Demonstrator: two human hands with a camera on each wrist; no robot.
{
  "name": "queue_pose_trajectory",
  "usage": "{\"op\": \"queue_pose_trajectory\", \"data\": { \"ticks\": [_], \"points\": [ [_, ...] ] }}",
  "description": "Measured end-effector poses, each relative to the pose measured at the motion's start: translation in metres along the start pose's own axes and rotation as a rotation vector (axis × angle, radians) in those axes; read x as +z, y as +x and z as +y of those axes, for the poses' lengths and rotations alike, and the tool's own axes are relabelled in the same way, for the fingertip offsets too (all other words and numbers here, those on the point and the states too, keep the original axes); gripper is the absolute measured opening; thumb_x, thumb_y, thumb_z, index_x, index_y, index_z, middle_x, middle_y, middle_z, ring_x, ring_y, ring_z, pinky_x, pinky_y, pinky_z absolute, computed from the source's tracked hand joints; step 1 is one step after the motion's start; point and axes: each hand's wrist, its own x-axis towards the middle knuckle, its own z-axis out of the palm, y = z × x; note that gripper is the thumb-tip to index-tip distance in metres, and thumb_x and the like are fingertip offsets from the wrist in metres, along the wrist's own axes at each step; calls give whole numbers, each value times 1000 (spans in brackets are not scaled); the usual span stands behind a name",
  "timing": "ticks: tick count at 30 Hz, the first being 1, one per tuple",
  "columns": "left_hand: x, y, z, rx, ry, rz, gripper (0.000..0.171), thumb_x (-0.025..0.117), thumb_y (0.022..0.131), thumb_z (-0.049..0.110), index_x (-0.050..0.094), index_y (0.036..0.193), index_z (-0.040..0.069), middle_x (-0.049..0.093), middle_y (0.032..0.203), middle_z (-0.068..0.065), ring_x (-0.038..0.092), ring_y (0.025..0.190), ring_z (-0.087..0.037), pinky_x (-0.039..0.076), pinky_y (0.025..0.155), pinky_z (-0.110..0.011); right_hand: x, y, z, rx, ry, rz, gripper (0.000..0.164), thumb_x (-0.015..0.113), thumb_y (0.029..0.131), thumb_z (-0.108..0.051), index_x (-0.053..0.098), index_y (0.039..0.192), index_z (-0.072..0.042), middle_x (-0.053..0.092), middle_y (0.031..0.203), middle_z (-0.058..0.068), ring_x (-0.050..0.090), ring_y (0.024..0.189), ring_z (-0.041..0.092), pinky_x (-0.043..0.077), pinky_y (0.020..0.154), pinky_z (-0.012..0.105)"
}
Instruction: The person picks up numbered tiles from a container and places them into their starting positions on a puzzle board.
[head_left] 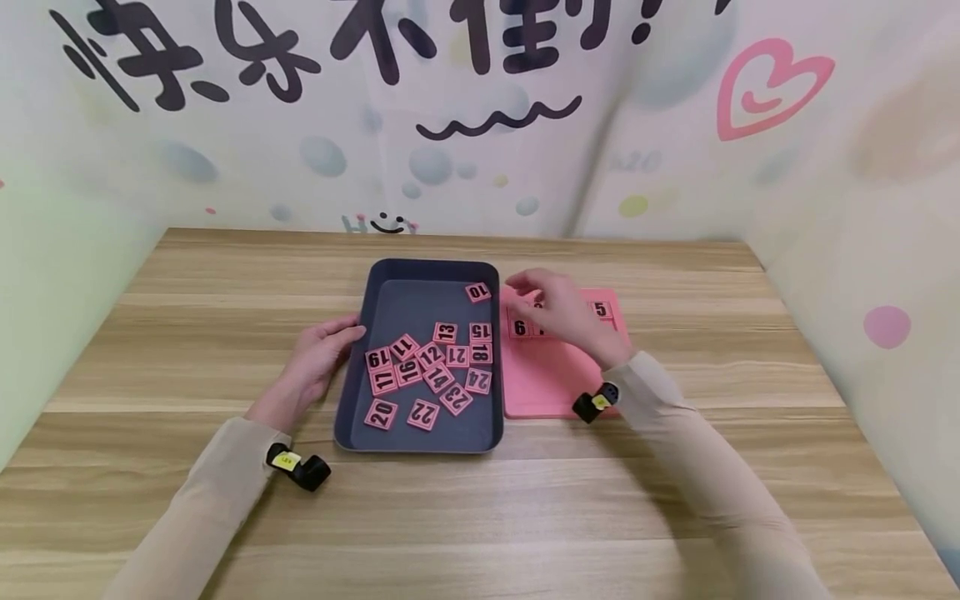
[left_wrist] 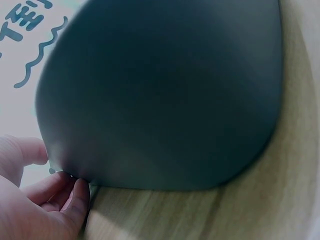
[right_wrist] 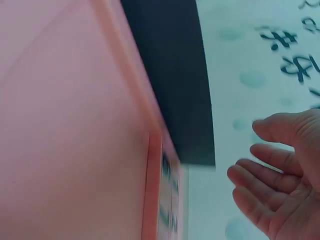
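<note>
My left hand [head_left: 317,357] grips the left rim of a dark grey tray [head_left: 423,302], thumb on the edge and fingers against the outer side. In the tray lie several pink number tiles [head_left: 408,371], mostly in its lower half; the 10 tile [head_left: 477,292] sits apart at the upper right. My right hand [head_left: 564,312] hovers above a pink board [head_left: 547,379], near the tray's right rim. Its fingers are loosely bent with nothing between them, as the right wrist view shows. Tiles 6 and 5 [head_left: 600,309] show in the board's top rows; the hand hides others.
Tray and board stand side by side on a wood-grain table [head_left: 247,283]. Behind the table rises a printed wall [head_left: 360,167] with black lettering and a pink heart. Each wrist wears a small black camera on a strap.
</note>
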Motion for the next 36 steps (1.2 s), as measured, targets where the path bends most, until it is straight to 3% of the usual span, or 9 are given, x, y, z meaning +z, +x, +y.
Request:
{"op": "queue_pose_trajectory", "data": {
  "ticks": [6, 12, 15, 18, 21, 24, 28, 33, 36],
  "points": [
    [0, 0, 0, -4, 11, -1, 51, 55, 93, 12, 39, 139, -5, 38, 143, -19, 52, 93, -1, 41, 83, -14, 21, 23, -22, 0, 19, -85, 34, 53, 91, -3, 56, 125, 3, 60, 119, 18, 58, 107, 27, 49, 88, 39],
    [0, 0, 0, 0, -17, 2, 51, 56, 92, 11, 40, 138, -6, 56, 124, -5, 55, 89, 0, 43, 80, -14, 37, 39, -28, 70, -22, -134, 35, 52, 92, -6, 55, 126, 3, 61, 118, 16, 58, 104, 23, 48, 89, 36],
    [0, 0, 0, -1, -24, 4, 51, 57, 92, 11, 40, 138, -6, 58, 118, -1, 55, 88, 0, 43, 80, -14, 43, 44, -30, 95, -52, -154, 36, 51, 92, -6, 54, 126, 3, 62, 94, 14, 56, 80, 19, 49, 74, 29],
    [0, -1, 1, -6, -16, 2, 51, 56, 92, 11, 40, 138, -5, 55, 126, -5, 54, 90, -1, 42, 81, -14, 47, 49, -34, 119, -97, -178, 38, 51, 92, -7, 52, 128, 5, 48, 65, 6, 40, 55, 15, 37, 56, 26],
    [1, -1, 1, -10, -10, 1, 51, 56, 93, 12, 40, 138, -5, 51, 133, -9, 54, 92, -1, 42, 83, -15, 49, 53, -39, 163, -136, -206, 41, 50, 92, -8, 48, 131, 6, 38, 56, 2, 30, 47, 13, 30, 51, 26],
    [0, 0, 1, -9, -5, 1, 50, 55, 93, 11, 40, 138, -5, 47, 138, -12, 54, 95, -1, 42, 84, -15, 53, 58, -43, 208, -168, -220, 43, 50, 93, -11, 46, 133, 6, 53, 66, 7, 43, 52, 12, 39, 56, 26],
    [0, 0, 1, -11, 1, 3, 50, 55, 93, 11, 40, 138, -4, 40, 143, -17, 53, 97, -2, 42, 86, -15, 57, 61, -44, 225, -187, -221, 44, 50, 93, -12, 46, 134, 5, 64, 106, 19, 62, 75, 17, 48, 71, 29],
    [1, -1, 2, -11, 4, 0, 51, 55, 93, 12, 39, 139, -5, 37, 144, -19, 53, 98, -2, 41, 87, -16, 57, 59, -45, 151, -165, -250, 41, 50, 93, -10, 49, 132, 4, 64, 97, 17, 53, 66, 16, 41, 61, 26],
    [1, -1, 1, -10, 4, 0, 51, 55, 93, 12, 39, 139, -5, 36, 145, -19, 52, 98, -2, 41, 88, -16, 56, 58, -46, 93, -136, -258, 38, 51, 92, -8, 52, 129, 3, 63, 103, 16, 53, 69, 17, 42, 62, 26]
  ]
}}
